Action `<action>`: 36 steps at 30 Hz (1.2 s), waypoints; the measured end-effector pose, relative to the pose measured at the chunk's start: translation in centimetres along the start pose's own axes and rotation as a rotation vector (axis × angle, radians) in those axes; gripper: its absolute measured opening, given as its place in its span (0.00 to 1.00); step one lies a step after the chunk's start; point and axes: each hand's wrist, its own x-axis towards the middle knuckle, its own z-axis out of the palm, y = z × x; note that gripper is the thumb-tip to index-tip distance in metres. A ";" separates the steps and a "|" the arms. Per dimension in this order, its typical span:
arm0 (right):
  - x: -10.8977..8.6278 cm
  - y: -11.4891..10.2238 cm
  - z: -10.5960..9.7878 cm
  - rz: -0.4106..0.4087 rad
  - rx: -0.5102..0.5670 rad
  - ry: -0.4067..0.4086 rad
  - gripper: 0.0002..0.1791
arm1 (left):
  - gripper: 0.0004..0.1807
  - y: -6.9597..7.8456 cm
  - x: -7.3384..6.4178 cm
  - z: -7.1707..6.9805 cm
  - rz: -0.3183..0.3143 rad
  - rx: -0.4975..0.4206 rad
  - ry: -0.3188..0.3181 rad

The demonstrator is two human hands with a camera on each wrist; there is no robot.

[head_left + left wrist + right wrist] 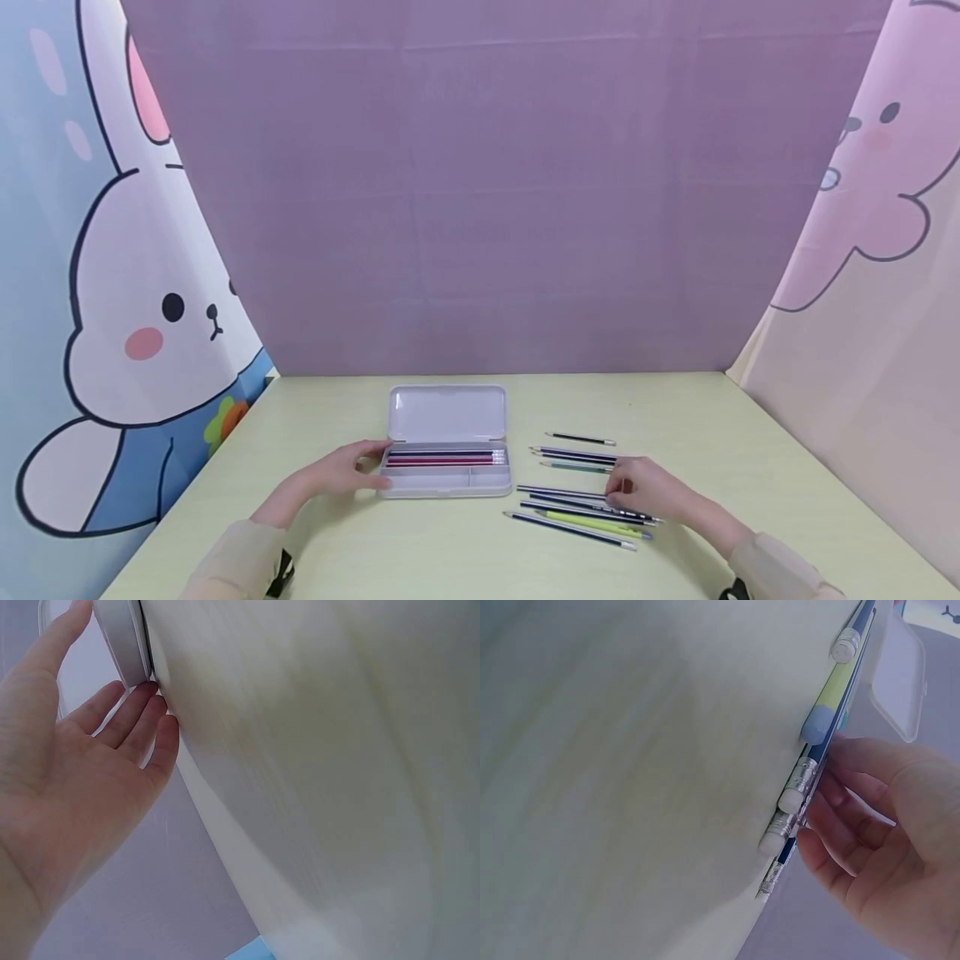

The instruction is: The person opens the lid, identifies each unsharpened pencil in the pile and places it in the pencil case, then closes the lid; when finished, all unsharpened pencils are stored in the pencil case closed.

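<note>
An open white pencil case holds several pencils, dark and red, in its long compartment. My left hand is at its left end, the thumb by the front corner and the other fingers loosely bent against the side near the back. To the right of the case, my right hand is low over a loose group of pencils, pinching a dark striped pencil between thumb and fingers. Under and beside it lie more dark pencils with white erasers and a yellow-green pencil.
The case's lid stands raised behind it. Farther back lie a short dark pencil, more dark pencils and a green one. Nearest the front is another dark pencil. A purple cloth hangs behind the pale table.
</note>
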 end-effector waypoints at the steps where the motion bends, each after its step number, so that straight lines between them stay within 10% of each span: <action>1: 0.0 0.0 0.0 0.000 0.005 0.000 0.02 | 0.40 0.0 0.0 0.0 -0.002 0.001 0.000; 36: 2.4 -2.3 -2.0 0.014 0.050 0.055 0.04 | 0.41 -0.3 0.1 -0.1 0.042 -0.030 -0.009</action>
